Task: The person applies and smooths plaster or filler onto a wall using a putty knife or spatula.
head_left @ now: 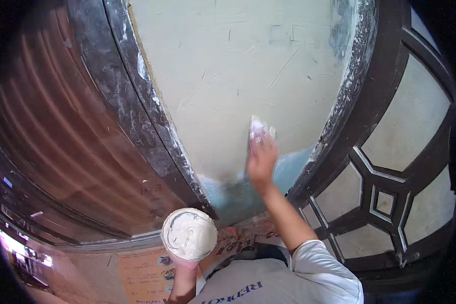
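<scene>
From below, my left hand (186, 264) holds up a round tub (163, 234) with white putty (191, 237) filling its top. My right hand (262, 158) is wrapped round a putty knife (257, 123), slightly blurred and smeared with white. The blade is at a pale wall panel (228, 76), pointing up; whether it touches cannot be made out. Cream-coloured filler covers most of the panel, with scratches and ridges showing in it. Along the panel's lower end runs a bare light-blue strip (238, 195).
Dark, paint-spattered frames (159, 109) (347, 91) border the panel on both sides. A brown glossy surface (61, 126) stands at left, and a dark door with pale panes (405, 121) at right. Orange printed sheets (144, 273) cover the floor below.
</scene>
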